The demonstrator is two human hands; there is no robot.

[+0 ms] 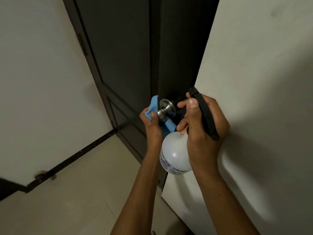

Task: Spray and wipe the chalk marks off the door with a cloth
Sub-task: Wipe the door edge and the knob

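Left hand (pixel 152 122) grips blue cloth (pixel 153 106) against the door knob (pixel 165 108); right hand (pixel 201 122) clamps spray bottle (pixel 176 155) just right of it. Nozzle points up-left at the dark door (pixel 122 48) — left hand nearer the panel. No chalk marks visible.

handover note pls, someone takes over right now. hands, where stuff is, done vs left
Left hand: grips the blue cloth, thumb on the steel door knob.
Right hand: grips the neck of the spray bottle, held upright beside the knob, black nozzle pointing up and away from the person.
Door: dark; no chalk marks can be made out in this dim view.
Done: cannot tell whether anything has been sprayed or wiped.
Left: find the marks, spray, wipe with the cloth.
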